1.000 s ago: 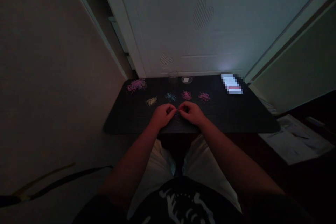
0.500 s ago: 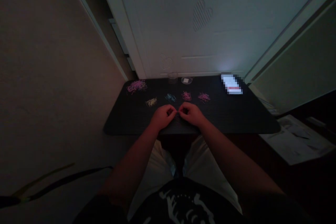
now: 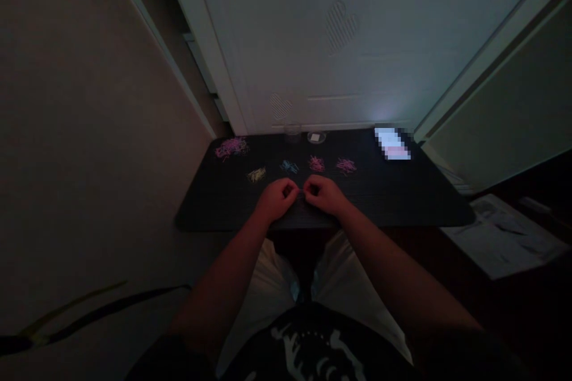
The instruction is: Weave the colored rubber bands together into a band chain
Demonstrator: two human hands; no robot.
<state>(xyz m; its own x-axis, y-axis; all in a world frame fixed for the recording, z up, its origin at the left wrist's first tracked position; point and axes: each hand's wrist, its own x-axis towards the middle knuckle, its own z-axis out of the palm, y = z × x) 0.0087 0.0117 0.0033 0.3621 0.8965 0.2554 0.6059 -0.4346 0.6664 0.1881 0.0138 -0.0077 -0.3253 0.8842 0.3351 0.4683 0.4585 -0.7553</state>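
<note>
Close together above the front of the dark table [image 3: 214,208], my left hand [image 3: 276,199] and my right hand [image 3: 326,195] are both closed in a pinch. Between their fingertips spans a tiny thin pinkish piece [image 3: 301,191], too small and dark to identify. Just beyond the hands lie small heaps of short thin pieces: a yellowish heap [image 3: 256,175], a blue heap [image 3: 289,166], a reddish-pink heap [image 3: 317,164] and a purple-pink heap [image 3: 345,166]. A bigger mixed pink and purple heap [image 3: 231,147] is at the back left.
Along the back edge stand a clear container [image 3: 293,132] and a round clear lid [image 3: 316,138] with a white square. A lit phone-like screen [image 3: 392,144], blurred out, lies at the back right. A white panel [image 3: 286,41] with hearts rises behind the table.
The hands stay nearly in place, with a slightly wider gap between the fingertips. The whole view has shifted a little; the heaps look unchanged.
</note>
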